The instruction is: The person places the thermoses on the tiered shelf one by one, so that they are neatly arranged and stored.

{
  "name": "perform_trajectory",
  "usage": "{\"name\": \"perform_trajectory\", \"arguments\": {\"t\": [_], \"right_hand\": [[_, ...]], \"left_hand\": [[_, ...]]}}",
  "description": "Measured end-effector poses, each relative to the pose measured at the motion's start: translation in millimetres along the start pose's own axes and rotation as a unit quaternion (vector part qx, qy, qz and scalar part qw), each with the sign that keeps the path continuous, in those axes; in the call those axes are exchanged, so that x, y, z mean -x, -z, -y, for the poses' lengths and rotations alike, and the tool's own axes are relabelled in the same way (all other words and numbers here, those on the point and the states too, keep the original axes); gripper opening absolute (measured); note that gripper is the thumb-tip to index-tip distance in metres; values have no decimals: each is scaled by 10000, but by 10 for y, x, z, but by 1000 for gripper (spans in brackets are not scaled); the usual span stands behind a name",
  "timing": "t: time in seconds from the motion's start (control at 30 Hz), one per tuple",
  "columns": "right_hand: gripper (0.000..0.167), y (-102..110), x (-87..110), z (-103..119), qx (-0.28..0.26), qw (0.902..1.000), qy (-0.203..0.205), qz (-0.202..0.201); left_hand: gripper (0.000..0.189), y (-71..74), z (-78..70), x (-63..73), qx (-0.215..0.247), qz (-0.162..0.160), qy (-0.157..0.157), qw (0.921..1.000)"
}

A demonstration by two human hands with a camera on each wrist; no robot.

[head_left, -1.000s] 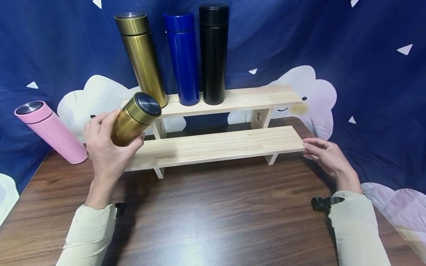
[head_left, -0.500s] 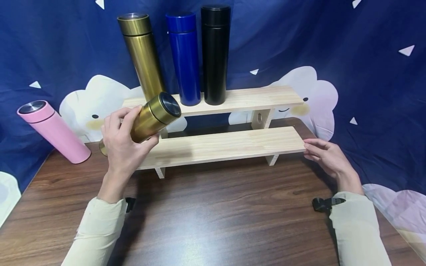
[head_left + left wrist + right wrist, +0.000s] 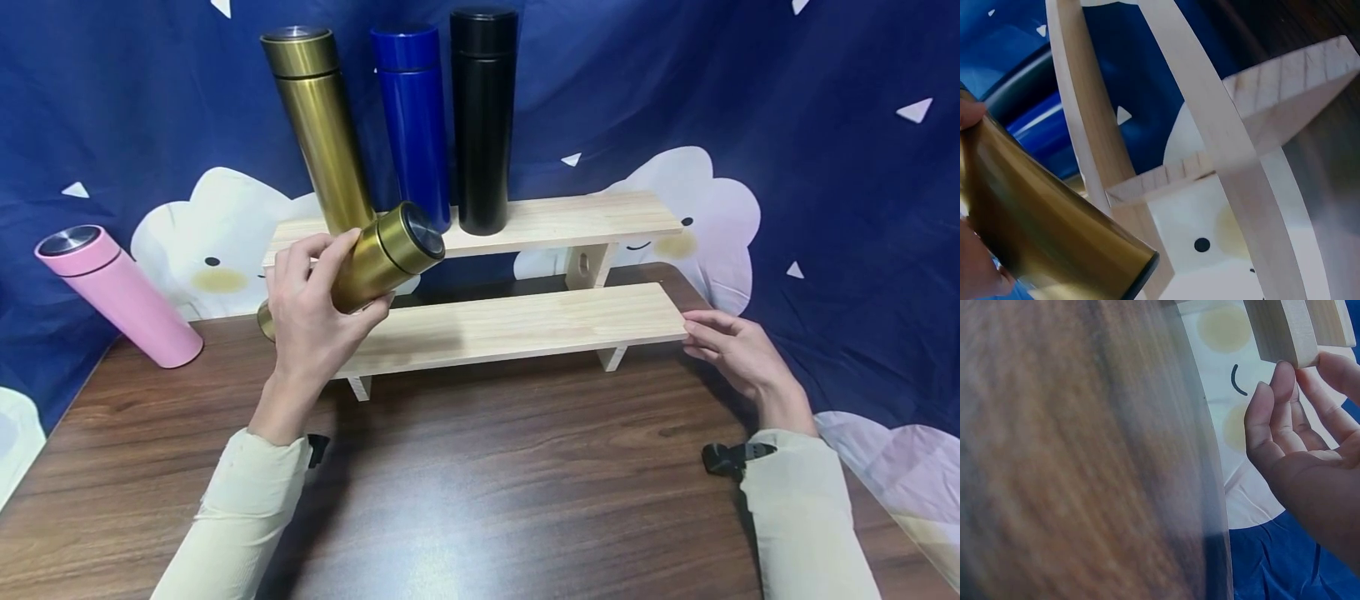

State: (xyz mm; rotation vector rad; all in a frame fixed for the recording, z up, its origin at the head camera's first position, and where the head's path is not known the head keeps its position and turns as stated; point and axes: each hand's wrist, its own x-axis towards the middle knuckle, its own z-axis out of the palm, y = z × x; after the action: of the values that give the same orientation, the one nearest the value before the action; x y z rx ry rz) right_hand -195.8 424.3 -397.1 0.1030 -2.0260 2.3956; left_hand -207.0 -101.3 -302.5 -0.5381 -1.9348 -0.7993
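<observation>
My left hand (image 3: 311, 312) grips a gold thermos (image 3: 381, 258) round its middle. The thermos is tilted, its dark shiny lid up to the right and its base low at the left, over the left part of the two-tier wooden shelf (image 3: 525, 323). In the left wrist view, the base end of the gold thermos (image 3: 1066, 219) hangs beside the shelf boards. My right hand (image 3: 735, 346) pinches the right end of the lower board between thumb and fingers. That board's end (image 3: 1294, 337) shows at the fingertips in the right wrist view.
On the upper board (image 3: 592, 218) stand another gold thermos (image 3: 318, 133), a blue thermos (image 3: 411, 125) and a black thermos (image 3: 483, 125). A pink thermos (image 3: 123, 296) stands on the brown table (image 3: 487, 467) at the left. Behind hangs a blue curtain (image 3: 637, 75).
My left hand has carried the gold thermos to the right, and the thermos leans further over; its base now shows past the hand. My right hand stays at the board's end.
</observation>
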Motion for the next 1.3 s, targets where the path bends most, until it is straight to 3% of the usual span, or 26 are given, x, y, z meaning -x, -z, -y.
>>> {"name": "perform_trajectory", "arguments": {"t": [0.3,0.73,1.3], "right_hand": [[19,5,-4,-14,35,10000,70,10],[19,0,-5,-8,33,10000,29,7],[19,10,-9,-7,80,10000,9,4]], "left_hand": [[68,-132,-58,-16,-22,140,-71,9999],[65,-304,-169,-57,169,65,6,9998],[70,-568,-411,-132,698,-109,605,9957]]}}
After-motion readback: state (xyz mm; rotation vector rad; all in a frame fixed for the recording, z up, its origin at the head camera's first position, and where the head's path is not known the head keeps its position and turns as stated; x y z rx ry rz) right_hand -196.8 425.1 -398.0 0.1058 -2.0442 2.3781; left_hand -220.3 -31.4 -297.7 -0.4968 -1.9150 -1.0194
